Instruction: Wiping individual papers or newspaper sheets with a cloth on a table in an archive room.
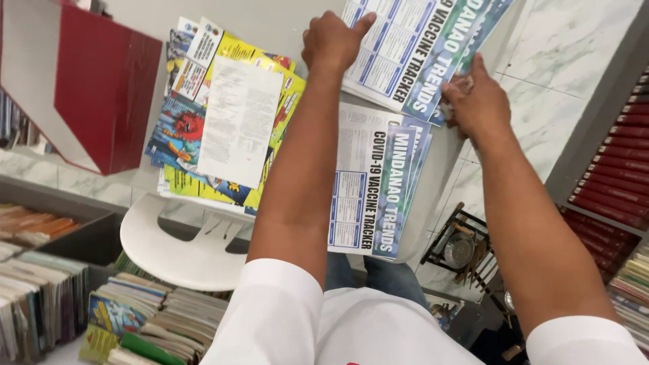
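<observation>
My left hand (334, 40) rests on top of a stack of blue and white printed newsletters (412, 51) at the far side of a grey table, index finger stretched out. My right hand (476, 101) grips the near right edge of that same stack, thumb on top. A second stack of the same blue and white newsletters (375, 182) lies closer to me, partly hidden under my left forearm. To the left lies a pile of colourful comic magazines (179, 135) with a white printed sheet (240, 122) on top.
A white plastic chair (182, 250) stands below the magazine pile. Boxes of upright booklets (135, 318) fill the lower left. A red and white cabinet (101, 81) stands at the upper left. Shelves of red books (618, 176) line the right. A dark metal rack (463, 247) sits on the marble floor.
</observation>
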